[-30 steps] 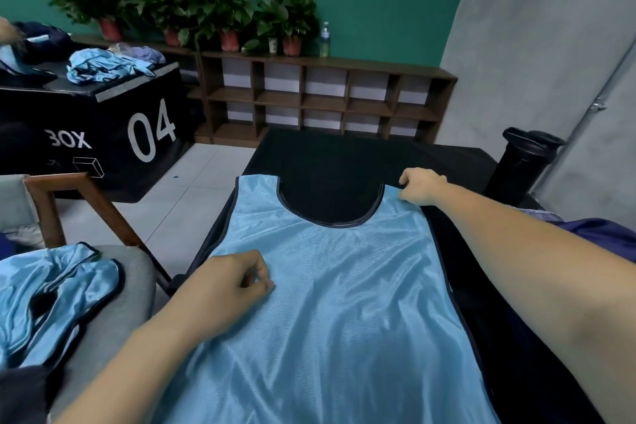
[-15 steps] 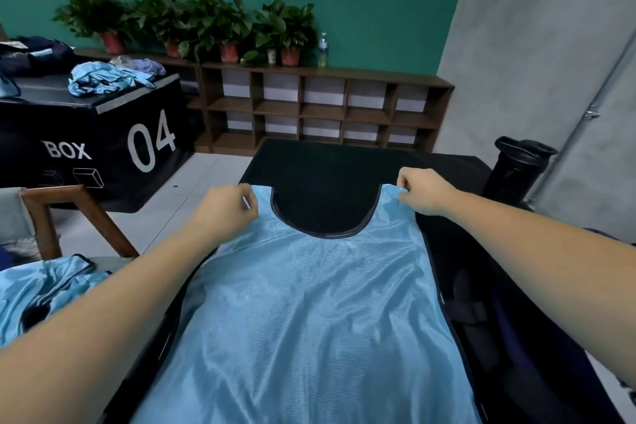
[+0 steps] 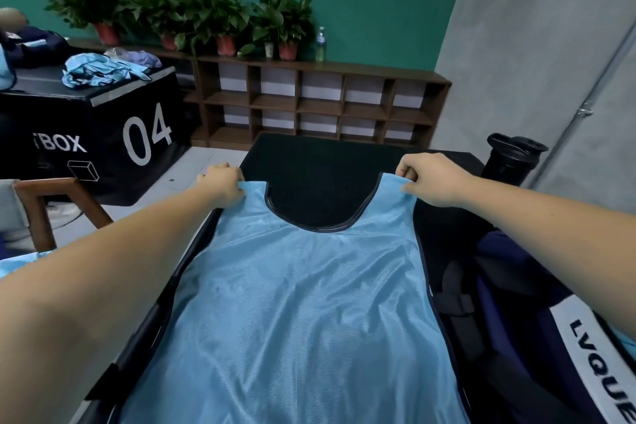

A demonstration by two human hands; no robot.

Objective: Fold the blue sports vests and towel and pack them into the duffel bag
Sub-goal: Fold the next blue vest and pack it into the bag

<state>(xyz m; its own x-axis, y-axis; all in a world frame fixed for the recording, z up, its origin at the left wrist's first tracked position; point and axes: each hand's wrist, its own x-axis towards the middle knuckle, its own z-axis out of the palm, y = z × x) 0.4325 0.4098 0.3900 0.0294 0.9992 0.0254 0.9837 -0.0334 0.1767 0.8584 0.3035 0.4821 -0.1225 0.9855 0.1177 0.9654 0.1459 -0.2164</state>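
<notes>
**Blue vest held flat by both shoulder straps**

A light blue mesh sports vest (image 3: 303, 303), piped in dark navy round the neck and armholes, lies spread along the black padded table (image 3: 320, 162). Its deep U-shaped neckline points to the far end, and its hem runs out of view at the near edge. The fabric is shiny and fine-holed, with soft ripples fanning down from the two shoulder straps. It covers most of the table's width, and its left side lies close to the left edge.

The left hand (image 3: 220, 188) has its fingers curled over the top of the left strap and grips it by the table's left edge. The right hand (image 3: 430, 177) pinches the top of the right strap between thumb and curled fingers. The two straps sit level, with bare black table showing through the neckline between them.

Along the right edge, just beside the vest, lies a navy duffel bag (image 3: 537, 320) with black straps and a white band lettered "LVQUE". Whether it is open I cannot tell. A black wide-lidded plastic bottle (image 3: 512, 157) stands at the far right corner.

Off the table to the left, a scrap of a second light blue vest (image 3: 17, 262) shows beside a wooden chair frame (image 3: 38, 203). Farther back, a black box marked "04" (image 3: 103, 120) carries a crumpled heap of blue cloth (image 3: 99, 70). A brown wooden cubby shelf (image 3: 320, 103) bears potted green plants (image 3: 192, 17).
</notes>
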